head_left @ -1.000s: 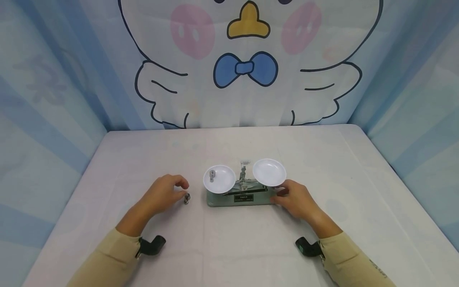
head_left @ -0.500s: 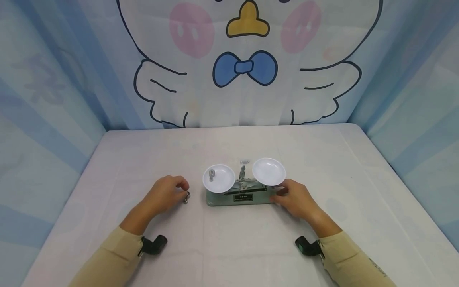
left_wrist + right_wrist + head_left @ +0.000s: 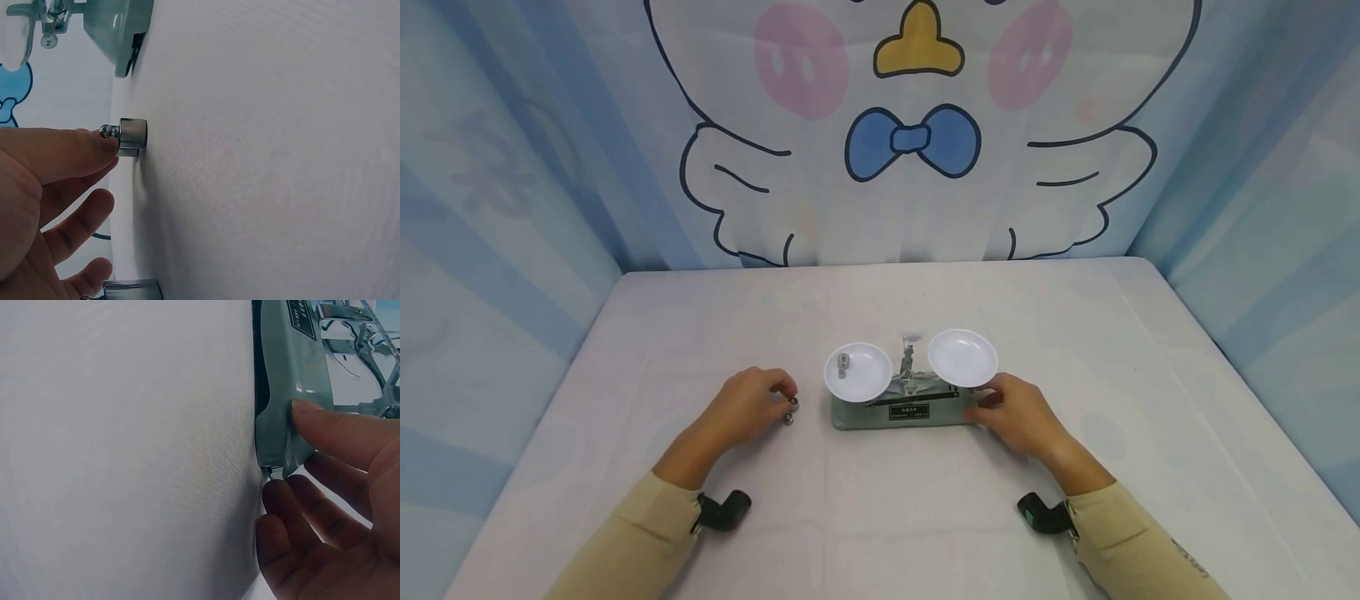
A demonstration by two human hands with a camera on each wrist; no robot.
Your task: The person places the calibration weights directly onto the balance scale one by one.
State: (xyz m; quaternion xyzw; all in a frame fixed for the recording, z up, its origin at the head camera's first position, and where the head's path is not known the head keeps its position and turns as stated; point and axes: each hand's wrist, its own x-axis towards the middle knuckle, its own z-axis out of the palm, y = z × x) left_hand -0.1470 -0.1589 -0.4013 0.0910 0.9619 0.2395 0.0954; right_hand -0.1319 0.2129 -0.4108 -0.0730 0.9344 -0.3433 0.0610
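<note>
My left hand [image 3: 751, 406] pinches the knob of a small metal balance weight [image 3: 134, 134] between thumb and fingertips, close over the white cloth. Part of a second weight [image 3: 129, 152] shows just behind it. One more shiny metal weight [image 3: 132, 290] stands near my little finger. My right hand [image 3: 1018, 414] grips the right end of a green balance scale [image 3: 872, 418], thumb on the front of its base and fingers curled at the end. A metal weight [image 3: 843, 364] lies on the scale's left white pan [image 3: 868, 383]; the right pan [image 3: 963, 358] holds nothing and sits higher.
White cloth covers the table [image 3: 910, 517]. Blue printed curtains [image 3: 497, 250] enclose it at the back and both sides. A black wrist camera [image 3: 724, 510] sits on the left sleeve, another black camera [image 3: 1045, 515] on the right.
My left hand and forearm have shifted very slightly to the right, still at the weights beside the scale. The right hand and the scale stay as they were.
</note>
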